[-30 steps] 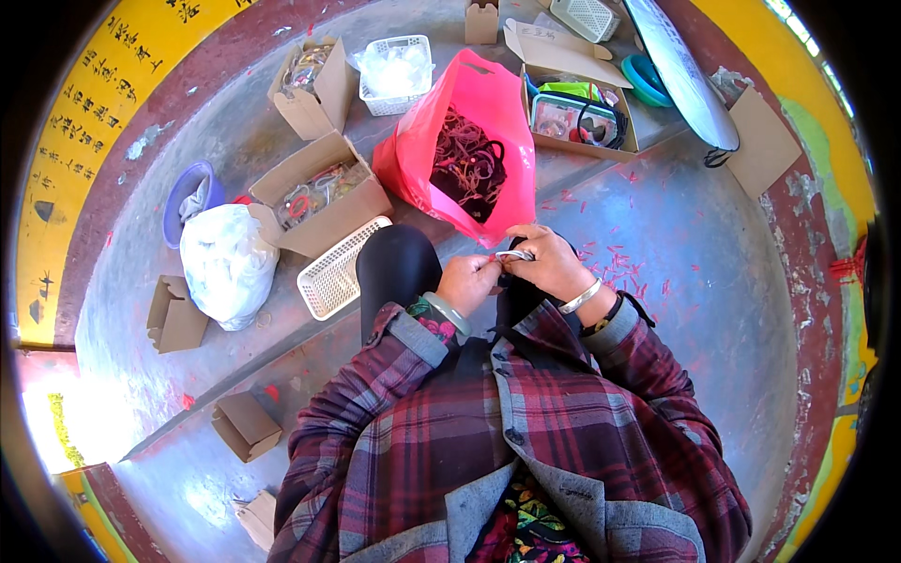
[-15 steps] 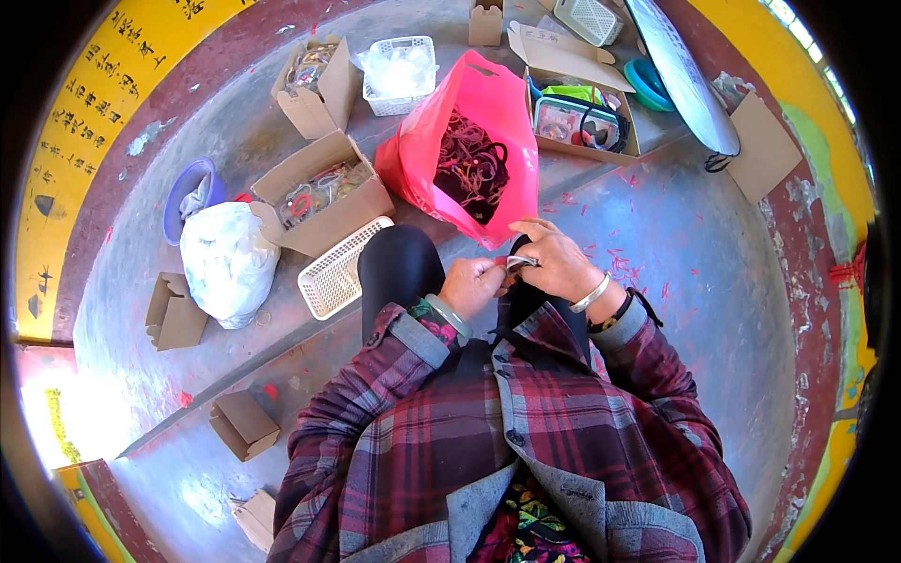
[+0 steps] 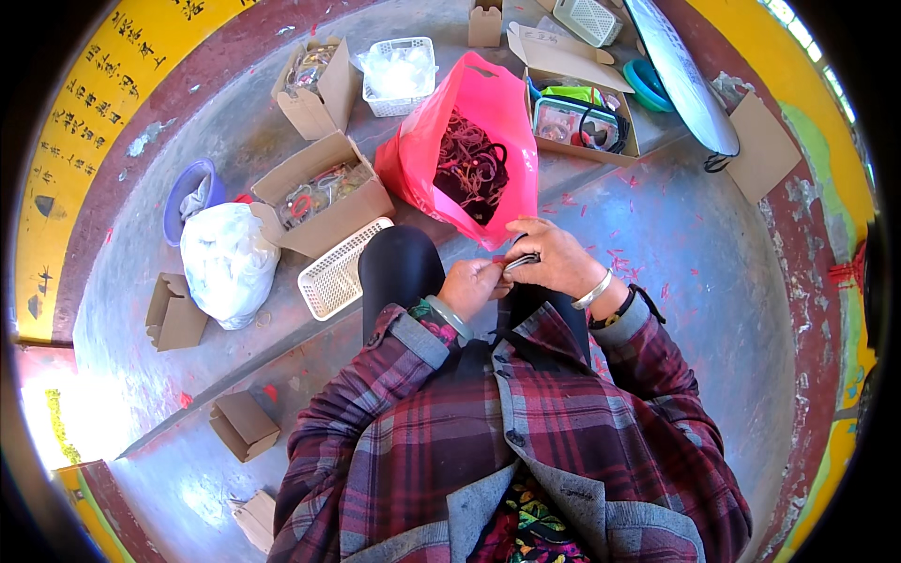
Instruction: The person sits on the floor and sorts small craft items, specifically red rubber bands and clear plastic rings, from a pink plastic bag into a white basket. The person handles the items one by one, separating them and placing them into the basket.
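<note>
My left hand (image 3: 467, 287) is closed in a pinch above my lap, thumb against fingers. A small reddish bit shows at its fingertips, too small to name. Right beside it, my right hand (image 3: 561, 263) curls around a slim silvery metal tool (image 3: 523, 262), whose tip reaches the left fingertips. The right fingers hide much of this tool, so its exact kind is unclear. Just beyond both hands stands a bright pink plastic bag (image 3: 410, 161), its mouth spread wide. Inside lies a tangle of dark red and black cords (image 3: 469, 161).
Left of the bag are an opened cardboard box (image 3: 361, 208) of small goods, a cream basket (image 3: 324, 293) and a stuffed white plastic bag (image 3: 225, 267). Another box (image 3: 587, 153) holds a clear container at the far right. Red scraps (image 3: 615, 263) litter the floor.
The silvery tool has turned slightly and looks narrower between my hands. My right fingers have shifted a little; the left hand stays nearly in place.
</note>
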`<state>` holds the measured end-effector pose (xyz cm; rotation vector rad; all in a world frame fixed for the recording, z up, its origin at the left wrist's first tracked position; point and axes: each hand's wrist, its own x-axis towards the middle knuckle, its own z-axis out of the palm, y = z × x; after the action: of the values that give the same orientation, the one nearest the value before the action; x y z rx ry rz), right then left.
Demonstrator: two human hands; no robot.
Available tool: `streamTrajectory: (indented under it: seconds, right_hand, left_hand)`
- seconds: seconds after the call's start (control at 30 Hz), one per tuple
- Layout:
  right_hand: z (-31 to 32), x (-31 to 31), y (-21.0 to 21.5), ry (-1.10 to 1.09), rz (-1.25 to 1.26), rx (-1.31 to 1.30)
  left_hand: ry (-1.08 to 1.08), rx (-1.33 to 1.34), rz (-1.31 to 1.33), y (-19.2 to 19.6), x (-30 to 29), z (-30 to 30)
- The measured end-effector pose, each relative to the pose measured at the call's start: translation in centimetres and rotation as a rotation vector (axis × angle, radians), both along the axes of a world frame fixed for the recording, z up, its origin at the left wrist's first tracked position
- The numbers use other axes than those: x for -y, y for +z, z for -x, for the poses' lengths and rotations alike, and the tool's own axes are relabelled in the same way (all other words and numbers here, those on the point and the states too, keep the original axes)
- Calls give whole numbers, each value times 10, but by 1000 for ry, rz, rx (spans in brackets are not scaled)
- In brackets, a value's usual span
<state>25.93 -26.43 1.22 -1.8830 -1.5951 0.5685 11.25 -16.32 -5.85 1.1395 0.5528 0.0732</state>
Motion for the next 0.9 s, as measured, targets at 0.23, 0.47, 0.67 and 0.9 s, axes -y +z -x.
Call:
streamTrajectory:
  seconds: [0.23, 0.47, 0.67, 0.9]
  right_hand:
    - [2, -1, -9, -165, -68, 49]
    - [4, -4, -2, 13, -68, 234]
    - [2, -6, 2, -33, 15, 89]
    - [0, 2, 36, -9, -260, 197]
  left_hand:
    - [30, 6, 66, 6, 2, -1]
    - [-12, 30, 35, 10, 1, 1]
    - [-9, 22, 102, 13, -1, 2]
    - [120, -20, 368, 21, -12, 2]
